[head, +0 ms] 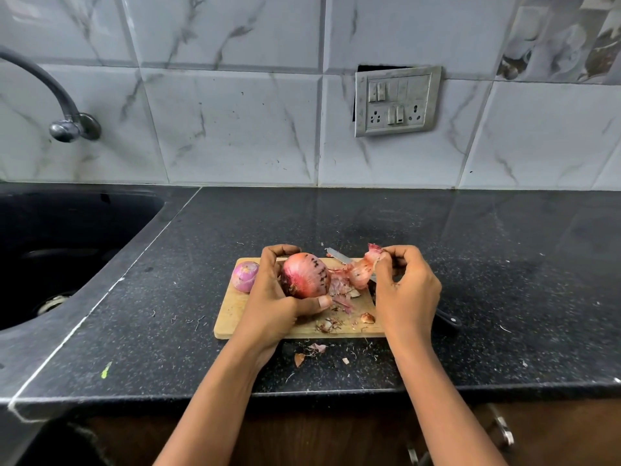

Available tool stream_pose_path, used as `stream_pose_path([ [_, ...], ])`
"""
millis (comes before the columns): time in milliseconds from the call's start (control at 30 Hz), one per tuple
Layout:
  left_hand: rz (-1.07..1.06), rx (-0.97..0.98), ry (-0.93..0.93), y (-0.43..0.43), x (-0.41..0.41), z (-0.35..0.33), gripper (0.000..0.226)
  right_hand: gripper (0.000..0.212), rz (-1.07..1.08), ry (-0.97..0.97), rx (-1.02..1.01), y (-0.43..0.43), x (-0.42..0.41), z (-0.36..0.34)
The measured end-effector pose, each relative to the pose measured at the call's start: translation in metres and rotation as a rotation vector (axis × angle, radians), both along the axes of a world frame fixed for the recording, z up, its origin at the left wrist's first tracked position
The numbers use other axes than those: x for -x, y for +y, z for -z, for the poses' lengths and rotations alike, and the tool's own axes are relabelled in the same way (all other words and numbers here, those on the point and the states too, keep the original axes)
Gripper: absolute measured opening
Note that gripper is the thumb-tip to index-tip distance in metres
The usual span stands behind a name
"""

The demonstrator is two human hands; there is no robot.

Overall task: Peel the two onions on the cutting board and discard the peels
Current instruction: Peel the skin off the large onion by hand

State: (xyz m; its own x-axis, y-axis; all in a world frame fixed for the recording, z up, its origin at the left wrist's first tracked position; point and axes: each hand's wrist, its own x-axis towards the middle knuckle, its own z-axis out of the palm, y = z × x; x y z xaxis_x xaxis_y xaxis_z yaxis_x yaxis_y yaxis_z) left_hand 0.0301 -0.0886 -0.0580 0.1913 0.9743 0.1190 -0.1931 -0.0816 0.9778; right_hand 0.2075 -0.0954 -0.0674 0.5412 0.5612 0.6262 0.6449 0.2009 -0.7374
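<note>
- On the wooden cutting board, near its middle, the left hand grips the big onion. The fingers curl behind it and the thumb lies across its front at 6 o'clock.
- At 3 o'clock from that onion, the right hand pinches a strip of peel in bent fingers.
- At 9 o'clock, the small onion lies on the board, pale purple, just beside the left hand.
- The knife shows its blade at 1 o'clock, partly hidden by the right hand.
- Peel scraps lie at 6 o'clock on the board, with more on the black counter.

Black countertop, dark sink at left, curved tap, socket panel on marble tiles.
</note>
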Motion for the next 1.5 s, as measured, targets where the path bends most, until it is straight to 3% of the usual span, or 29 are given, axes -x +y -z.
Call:
stream_pose_path([
  [200,-0.047,-0.038,0.017,0.002,-0.002,0.004,0.093,0.026,-0.211,-0.102,0.056,-0.004,0.005,-0.004],
  [333,-0.061,-0.063,0.041,0.005,-0.002,0.007,0.094,0.028,-0.483,-0.130,0.029,-0.007,0.009,-0.006],
  [467,-0.063,-0.078,0.064,0.007,-0.001,0.009,0.090,0.025,-0.541,-0.134,0.056,-0.008,0.011,-0.005],
  [900,-0.033,-0.018,-0.011,0.004,-0.003,0.006,0.088,0.017,-0.360,-0.223,-0.026,0.000,0.011,0.000],
  [1300,0.021,0.059,-0.128,0.002,-0.004,0.000,0.067,0.019,-0.262,-0.258,-0.041,-0.001,0.010,0.000],
  [1500,0.039,0.032,-0.101,0.003,-0.005,0.001,0.050,0.019,-0.212,-0.319,-0.025,0.001,0.012,0.002],
])
